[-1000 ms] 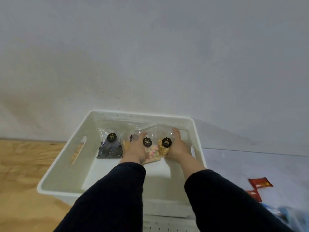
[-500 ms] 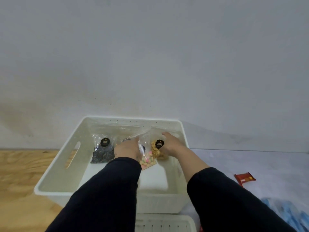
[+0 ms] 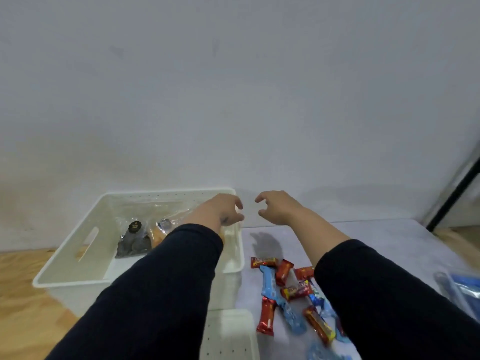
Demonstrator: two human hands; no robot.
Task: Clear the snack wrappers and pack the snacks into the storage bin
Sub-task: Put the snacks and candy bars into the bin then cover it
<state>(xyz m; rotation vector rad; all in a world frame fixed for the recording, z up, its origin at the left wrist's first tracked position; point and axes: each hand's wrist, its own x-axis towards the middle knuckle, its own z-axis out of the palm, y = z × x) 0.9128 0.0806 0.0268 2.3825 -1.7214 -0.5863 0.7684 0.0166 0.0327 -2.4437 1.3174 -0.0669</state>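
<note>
A white storage bin [image 3: 78,245] stands at the left, holding clear snack bags; one with dark cookies [image 3: 133,242] shows, the others sit partly behind my left sleeve. My left hand [image 3: 220,210] hovers over the bin's right rim, fingers loosely curled and holding nothing. My right hand [image 3: 278,207] hangs just right of the bin above the grey mat, also loosely curled and holding nothing. On the mat below lie several red snack bars [image 3: 284,268] and blue wrapped snacks [image 3: 270,284], some hidden by my right sleeve.
A second white perforated bin [image 3: 228,333] sits at the bottom centre. A blue packet [image 3: 465,287] lies at the right edge. Bare wooden floor [image 3: 26,307] lies left of the bin, a grey wall behind. A dark frame [image 3: 452,198] leans at far right.
Both hands have let go of the snack bags and lifted out of the bin, moving right. The view has swung right, bringing the pile of bars on the mat into sight.
</note>
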